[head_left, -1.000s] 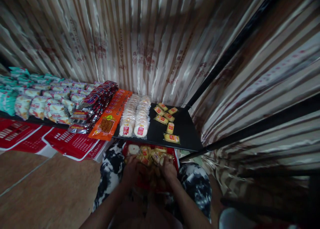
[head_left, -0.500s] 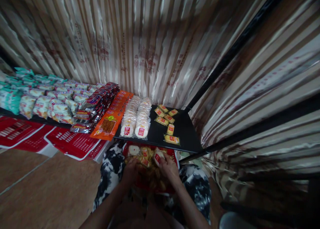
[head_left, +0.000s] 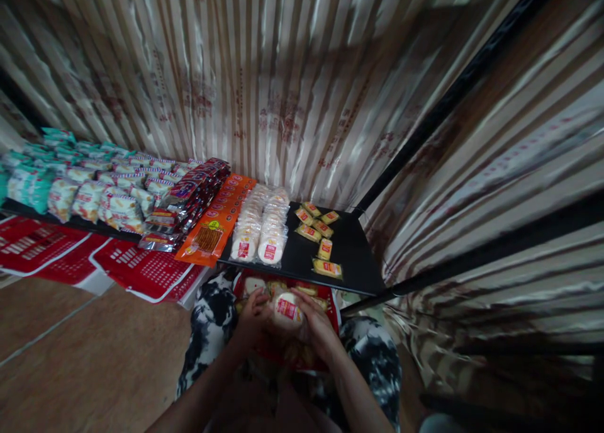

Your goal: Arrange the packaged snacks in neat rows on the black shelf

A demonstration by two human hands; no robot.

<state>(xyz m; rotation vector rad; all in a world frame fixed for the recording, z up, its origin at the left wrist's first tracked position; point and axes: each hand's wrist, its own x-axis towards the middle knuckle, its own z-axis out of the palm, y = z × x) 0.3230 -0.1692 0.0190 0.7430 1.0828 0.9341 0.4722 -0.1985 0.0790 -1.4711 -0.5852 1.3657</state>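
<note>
A round white rice cracker packet (head_left: 287,311) with a red label is held flat above the red basket (head_left: 336,313) on my lap. My right hand (head_left: 317,320) grips its right side, fingers along the top edge. My left hand (head_left: 252,320) has curled fingers at the packet's left edge, where the clear wrapper seems pinched; the exact contact is dim. Beneath the hands, the basket holds several small yellow-wrapped snacks (head_left: 307,289) and another white cracker packet (head_left: 255,285), partly covered by my left fingers.
On the black shelf (head_left: 353,250) stand two rows of white cracker packets (head_left: 270,247), scattered yellow snack packets (head_left: 327,268), an orange bag (head_left: 207,238), dark red packs (head_left: 189,194) and white bags (head_left: 120,209). Red baskets (head_left: 146,272) sit below left. A black pole (head_left: 453,263) crosses at right.
My right hand has brought the cracker packet left and turned its label to face up. My left hand has risen from the basket's contents to the packet's left edge.
</note>
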